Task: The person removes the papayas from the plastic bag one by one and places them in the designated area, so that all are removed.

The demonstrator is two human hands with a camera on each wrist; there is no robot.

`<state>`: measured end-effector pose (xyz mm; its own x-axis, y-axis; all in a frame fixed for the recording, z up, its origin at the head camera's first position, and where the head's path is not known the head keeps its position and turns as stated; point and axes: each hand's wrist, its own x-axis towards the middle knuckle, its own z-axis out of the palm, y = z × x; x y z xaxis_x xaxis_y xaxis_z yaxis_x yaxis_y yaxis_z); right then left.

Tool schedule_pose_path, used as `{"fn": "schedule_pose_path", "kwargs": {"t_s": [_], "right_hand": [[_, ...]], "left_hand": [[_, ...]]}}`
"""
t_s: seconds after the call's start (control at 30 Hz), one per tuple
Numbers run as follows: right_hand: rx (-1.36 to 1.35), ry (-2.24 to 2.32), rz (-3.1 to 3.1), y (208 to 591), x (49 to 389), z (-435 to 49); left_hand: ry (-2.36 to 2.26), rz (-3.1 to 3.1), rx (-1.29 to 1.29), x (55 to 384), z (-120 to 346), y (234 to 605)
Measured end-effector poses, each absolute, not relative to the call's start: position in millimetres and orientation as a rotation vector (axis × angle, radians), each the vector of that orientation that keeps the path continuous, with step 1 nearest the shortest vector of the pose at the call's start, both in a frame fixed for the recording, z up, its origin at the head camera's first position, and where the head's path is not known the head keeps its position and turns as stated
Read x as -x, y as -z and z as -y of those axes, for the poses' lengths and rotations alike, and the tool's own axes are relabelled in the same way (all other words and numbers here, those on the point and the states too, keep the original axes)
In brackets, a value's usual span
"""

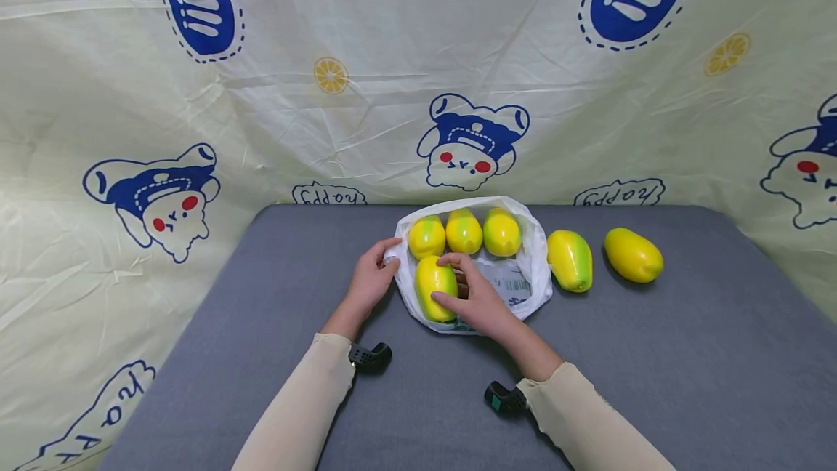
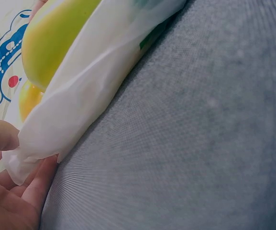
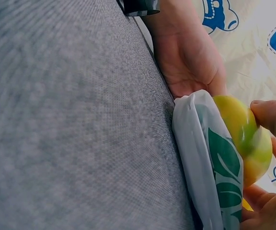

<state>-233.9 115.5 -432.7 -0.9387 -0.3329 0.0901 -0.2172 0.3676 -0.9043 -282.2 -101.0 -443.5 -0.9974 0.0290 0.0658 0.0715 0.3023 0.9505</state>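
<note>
A white plastic bag (image 1: 542, 260) with a green leaf print lies with its mouth open upward. My left hand (image 1: 373, 272) pinches its left rim, thumb on one side and fingers on the other, as the left wrist view shows. My right hand (image 1: 480, 296) grips a yellow-green oblong fruit (image 1: 434, 288), papaya-like and glossy, inside the near left part of the bag. In the right wrist view the thumb lies on this fruit (image 3: 240, 129) above the bag's leaf-printed side (image 3: 224, 163). Three similar fruits (image 1: 464, 232) stand in a row along the bag's far side.
Two more such fruits lie right of the bag on the grey tabletop (image 1: 706, 355): one close beside the bag (image 1: 570, 261), another farther right (image 1: 633, 255). A printed cloth (image 1: 386, 129) hangs behind the table. Each wrist wears a black camera (image 1: 371, 357).
</note>
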Motion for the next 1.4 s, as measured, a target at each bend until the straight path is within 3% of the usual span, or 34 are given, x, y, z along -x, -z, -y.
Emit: {"fn": "schedule_pose_path", "kwargs": {"t_s": [0.7, 1.4], "right_hand": [[0.479, 1.587, -2.557, 421.6, 225.8, -118.5], [0.443, 1.551, -2.679, 401.4, 192.9, -174.6]], "left_hand": [[1.814, 2.532, 0.100, 280.8, 100.9, 446.8], [1.822, 2.504, 0.112, 283.2, 102.7, 444.6]]}}
